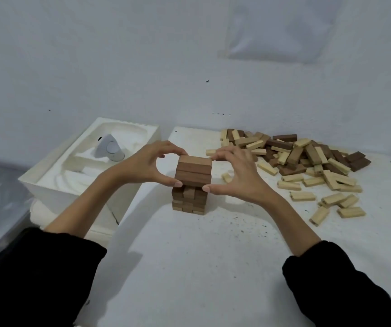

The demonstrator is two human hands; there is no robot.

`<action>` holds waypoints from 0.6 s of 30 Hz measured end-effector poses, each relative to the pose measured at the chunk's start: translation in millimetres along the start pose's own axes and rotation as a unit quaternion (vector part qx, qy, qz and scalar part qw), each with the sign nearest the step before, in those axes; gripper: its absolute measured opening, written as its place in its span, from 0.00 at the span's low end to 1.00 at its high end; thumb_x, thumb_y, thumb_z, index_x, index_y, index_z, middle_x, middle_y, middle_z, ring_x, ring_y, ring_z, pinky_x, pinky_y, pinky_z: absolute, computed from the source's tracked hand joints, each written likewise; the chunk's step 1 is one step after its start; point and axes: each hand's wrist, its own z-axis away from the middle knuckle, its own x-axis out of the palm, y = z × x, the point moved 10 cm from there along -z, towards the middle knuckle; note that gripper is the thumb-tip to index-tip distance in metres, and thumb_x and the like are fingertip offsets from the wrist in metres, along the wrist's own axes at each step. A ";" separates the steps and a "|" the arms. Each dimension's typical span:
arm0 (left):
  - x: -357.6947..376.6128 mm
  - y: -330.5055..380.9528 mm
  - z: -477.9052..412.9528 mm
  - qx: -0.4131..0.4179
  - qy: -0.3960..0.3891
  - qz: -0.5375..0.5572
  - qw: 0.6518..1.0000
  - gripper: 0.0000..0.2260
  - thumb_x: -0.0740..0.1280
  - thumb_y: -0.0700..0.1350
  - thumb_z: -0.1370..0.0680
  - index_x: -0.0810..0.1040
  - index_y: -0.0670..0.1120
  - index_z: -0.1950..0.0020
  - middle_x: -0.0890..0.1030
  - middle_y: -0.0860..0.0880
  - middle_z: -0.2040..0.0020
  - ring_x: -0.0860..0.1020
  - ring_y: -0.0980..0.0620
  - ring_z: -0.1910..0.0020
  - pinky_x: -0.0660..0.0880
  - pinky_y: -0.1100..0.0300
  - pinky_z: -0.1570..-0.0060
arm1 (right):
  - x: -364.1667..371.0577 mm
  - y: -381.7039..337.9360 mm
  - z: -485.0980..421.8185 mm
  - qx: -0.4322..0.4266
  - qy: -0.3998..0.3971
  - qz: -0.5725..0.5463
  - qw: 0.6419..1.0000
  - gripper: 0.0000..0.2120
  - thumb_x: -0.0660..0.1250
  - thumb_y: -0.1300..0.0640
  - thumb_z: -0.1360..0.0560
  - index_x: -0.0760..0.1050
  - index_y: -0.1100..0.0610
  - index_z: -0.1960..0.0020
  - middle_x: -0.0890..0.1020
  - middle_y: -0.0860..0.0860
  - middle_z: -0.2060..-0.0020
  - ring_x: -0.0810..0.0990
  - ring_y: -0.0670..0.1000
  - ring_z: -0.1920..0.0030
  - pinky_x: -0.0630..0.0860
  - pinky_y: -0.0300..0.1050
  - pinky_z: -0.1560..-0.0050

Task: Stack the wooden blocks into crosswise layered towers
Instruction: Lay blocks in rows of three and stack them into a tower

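The tower (191,185) of brown blocks stands near the middle of the white surface (201,256), and its top layer (194,168) of three blocks lies crosswise to the blocks under it. The left hand (142,164) and right hand (234,175) bracket that layer from either end: each thumb presses the near corner and the curled fingers reach round to the far edge, so both hands pinch the layer between them. The step looks like squaring the three blocks up. To do it well, the squeeze should be light and even from both sides, closing the gaps without pushing the layer sideways off the narrower stack below. Both hands should then let go together, straight outward. The loose blocks (307,166), pale and dark, lie heaped to the right, and a white box (48,182) holding a grey device (109,148) sits to the left.
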 end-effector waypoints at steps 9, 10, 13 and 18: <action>5.2 -2.5 3.5 0.005 0.012 0.038 0.999 0.26 0.72 0.61 0.38 0.76 0.58 0.42 0.78 0.59 0.42 0.72 0.60 0.39 0.67 0.60 0.39 | 7.6 0.6 2.3 0.017 -0.013 -0.048 0.999 0.28 0.78 0.49 0.37 0.71 0.45 0.41 0.70 0.30 0.53 0.67 0.43 0.43 0.62 0.52 0.35; 4.8 -2.5 3.7 0.005 0.015 0.039 0.999 0.26 0.72 0.61 0.38 0.76 0.57 0.41 0.78 0.59 0.42 0.72 0.60 0.39 0.67 0.59 0.38 | 7.9 0.2 2.3 0.016 -0.010 -0.049 0.999 0.27 0.78 0.49 0.37 0.71 0.44 0.42 0.70 0.30 0.53 0.67 0.42 0.43 0.62 0.53 0.35; 5.6 -3.7 5.4 0.004 0.016 0.040 0.999 0.27 0.73 0.61 0.38 0.76 0.57 0.40 0.78 0.58 0.41 0.72 0.58 0.39 0.69 0.57 0.38 | 7.6 -0.3 3.3 0.013 -0.005 -0.040 0.999 0.28 0.78 0.48 0.37 0.71 0.44 0.41 0.69 0.30 0.54 0.67 0.42 0.43 0.62 0.54 0.34; 9.8 -4.8 6.5 -0.004 0.017 0.062 0.998 0.29 0.71 0.62 0.37 0.75 0.56 0.38 0.77 0.57 0.42 0.73 0.58 0.40 0.70 0.60 0.40 | 7.4 2.8 4.3 0.026 -0.001 -0.067 0.997 0.28 0.76 0.44 0.36 0.72 0.46 0.39 0.70 0.31 0.53 0.70 0.43 0.43 0.64 0.51 0.35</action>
